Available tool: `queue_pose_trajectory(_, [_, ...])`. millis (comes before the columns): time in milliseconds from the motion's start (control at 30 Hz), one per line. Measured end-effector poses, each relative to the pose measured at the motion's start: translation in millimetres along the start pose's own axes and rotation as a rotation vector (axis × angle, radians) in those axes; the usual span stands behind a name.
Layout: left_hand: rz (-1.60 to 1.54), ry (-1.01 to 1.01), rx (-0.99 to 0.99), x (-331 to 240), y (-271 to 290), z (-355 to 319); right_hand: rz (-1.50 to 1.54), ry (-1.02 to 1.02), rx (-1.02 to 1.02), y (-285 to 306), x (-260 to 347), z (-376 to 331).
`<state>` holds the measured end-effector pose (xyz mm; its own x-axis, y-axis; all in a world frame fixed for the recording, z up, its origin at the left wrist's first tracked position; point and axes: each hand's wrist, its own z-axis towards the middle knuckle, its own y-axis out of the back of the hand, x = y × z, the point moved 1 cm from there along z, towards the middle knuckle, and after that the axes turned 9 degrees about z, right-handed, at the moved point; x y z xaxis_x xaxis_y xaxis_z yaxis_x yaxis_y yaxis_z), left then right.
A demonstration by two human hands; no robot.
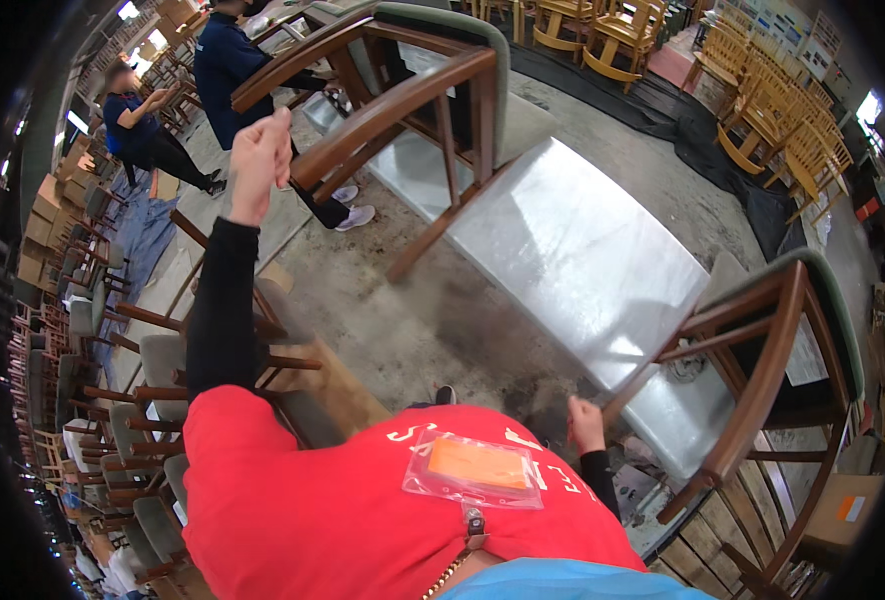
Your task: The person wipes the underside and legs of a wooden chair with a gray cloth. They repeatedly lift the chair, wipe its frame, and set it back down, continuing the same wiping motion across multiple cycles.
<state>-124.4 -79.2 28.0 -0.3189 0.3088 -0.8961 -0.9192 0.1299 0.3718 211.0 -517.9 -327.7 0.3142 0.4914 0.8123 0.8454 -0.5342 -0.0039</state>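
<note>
Beside the far chair (483, 100): the left hand (261, 165) was raised at the end of a brown wooden bar, its fingers curled into a narrow fist; whether they gripped the wood or only overlapped it in view, I could not tell.
Far chair: it lay tipped over at the far end of the silver-topped table (563, 260), wooden frame toward the left, grey-green padding toward the right.
Right hand: held low before the body, the right hand (587, 426) was near the left side of the right chair (769, 380), fingers mostly folded; I could not tell whether they held anything.
Right chair: also tipped, it leaned at the table's near right end, brown frame toward the wearer.
Clothing: red shirt (363, 480), black sleeves, and a clear pouch (478, 468) with an orange card on the chest.
People: a person in dark clothes (225, 75) stood at far left by the far chair; a person in a blue top (141, 120) stood farther off.
Left side: grey-seated chairs (166, 365) crowded together.
Far right: light wooden chairs (758, 100) stood beyond a black sheet (708, 155) on the floor.
</note>
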Motion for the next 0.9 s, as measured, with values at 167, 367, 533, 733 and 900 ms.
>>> queue_pose_trajectory(167, [0.231, 0.057, -0.236, 59, 95, 112, 0.217, 0.238, 0.115, -90, 124, 67])
queue_pose_trajectory(367, [1.080, -0.122, -0.264, 132, 139, 187, 0.375, 0.217, 0.508, -206, 268, 131])
queue_pose_trajectory(533, [1.273, -0.227, 0.000, 163, 161, 260, 0.750, 0.038, 0.770, -328, 358, 144])
queue_pose_trajectory(733, [1.340, -0.593, 0.300, 179, 190, 352, 1.027, 0.240, 0.709, -422, 400, 137])
queue_pose_trajectory(900, [0.616, -0.011, 0.553, 211, 168, 360, 1.008, 0.357, 0.539, -431, 390, 144])
